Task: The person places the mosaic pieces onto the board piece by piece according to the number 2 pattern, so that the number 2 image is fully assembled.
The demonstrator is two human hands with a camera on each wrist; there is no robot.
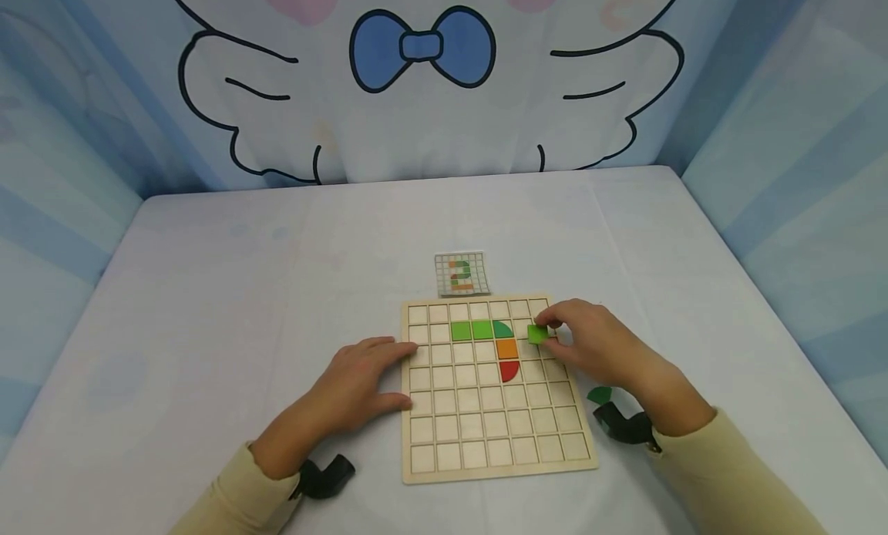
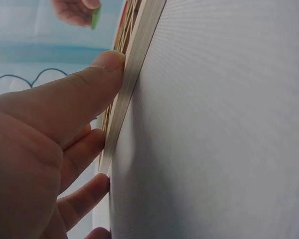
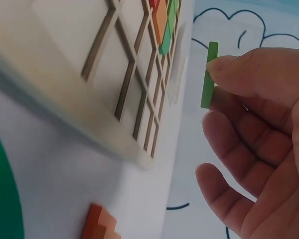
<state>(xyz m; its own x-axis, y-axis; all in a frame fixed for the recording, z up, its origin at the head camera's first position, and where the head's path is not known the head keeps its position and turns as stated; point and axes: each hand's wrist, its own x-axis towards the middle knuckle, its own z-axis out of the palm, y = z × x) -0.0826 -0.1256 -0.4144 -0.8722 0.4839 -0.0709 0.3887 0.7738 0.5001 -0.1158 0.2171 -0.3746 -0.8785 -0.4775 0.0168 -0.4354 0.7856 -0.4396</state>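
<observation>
A wooden grid board (image 1: 499,470) lies on the table. In its upper rows sit two light green squares (image 1: 471,331), a dark green quarter-round tile (image 1: 502,330), an orange square (image 1: 507,349) and a red rounded tile (image 1: 509,371). My right hand (image 1: 602,342) pinches a light green square tile (image 3: 209,74) between thumb and fingers, above the board's upper right part; the right wrist view shows it edge-on. My left hand (image 1: 357,381) rests at the board's left edge, thumb and fingers extended, the thumb (image 2: 107,64) touching the side.
A small card with a coloured grid pattern (image 1: 462,274) lies just beyond the board. Right of the board, a dark green curved piece (image 1: 600,395) lies under my right wrist. Orange blocks (image 3: 98,222) show in the right wrist view. Printed curtains enclose the table (image 1: 229,288).
</observation>
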